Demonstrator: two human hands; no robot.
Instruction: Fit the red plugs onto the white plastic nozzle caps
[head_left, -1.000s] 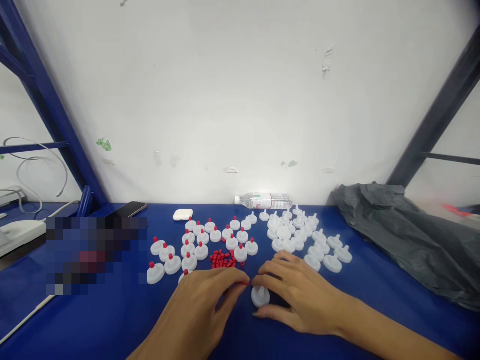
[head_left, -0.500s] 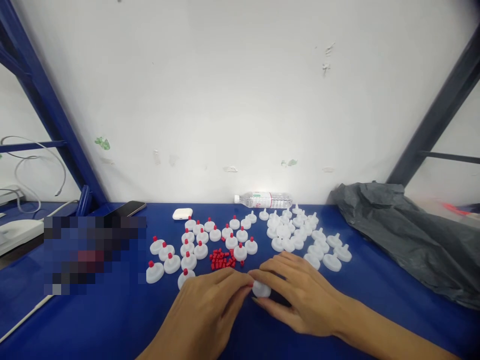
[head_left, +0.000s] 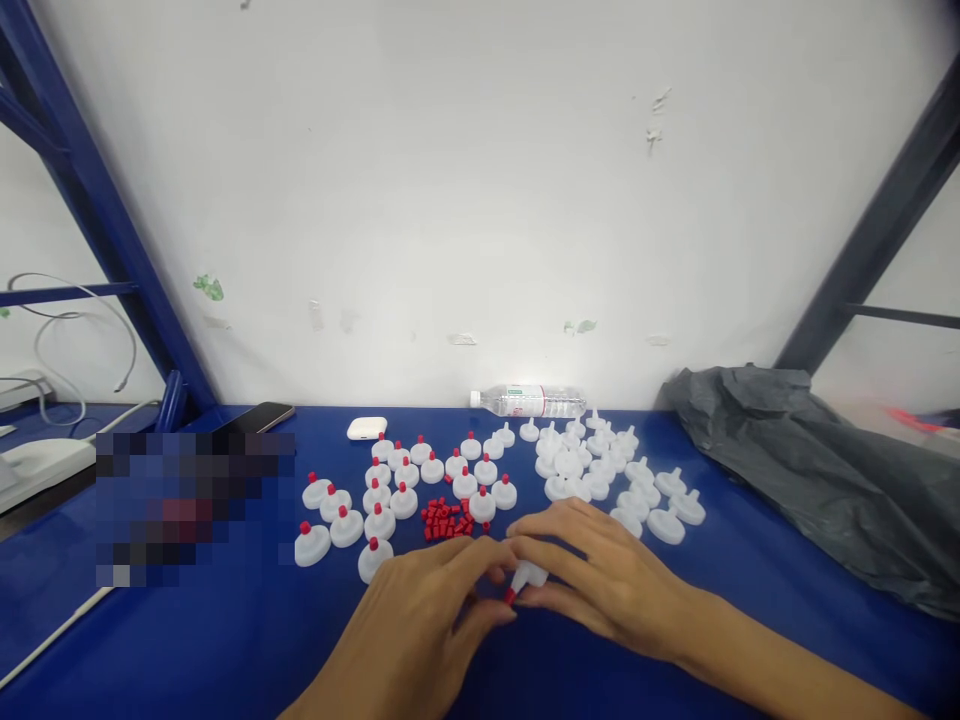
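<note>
In front of me a white nozzle cap [head_left: 533,574] is tilted, its spout pointing down and left, with a small red tip cap [head_left: 511,596] on the spout's end. My right hand [head_left: 600,575] is closed around the nozzle cap, fingers over the top and thumb below. My left hand [head_left: 427,610] is curled beside it, the thumb against the red tip cap and the index finger just above; part of the grip is hidden. Loose red tip caps [head_left: 442,520] lie in a pile beyond my left hand. Red-tipped nozzle caps [head_left: 379,522] stand around that pile and to its left.
White nozzle caps without red tips [head_left: 568,463] cluster at the back right. A clear bottle [head_left: 529,400] lies along the wall. A white earbud case [head_left: 367,428] and a phone [head_left: 262,416] are further left. A dark plastic bag [head_left: 787,480] covers the right side of the blue table [head_left: 247,640].
The nozzle cap has turned so its red-tipped spout now shows, pointing down and left. My left thumb and index finger have moved apart, with the thumb lower.
</note>
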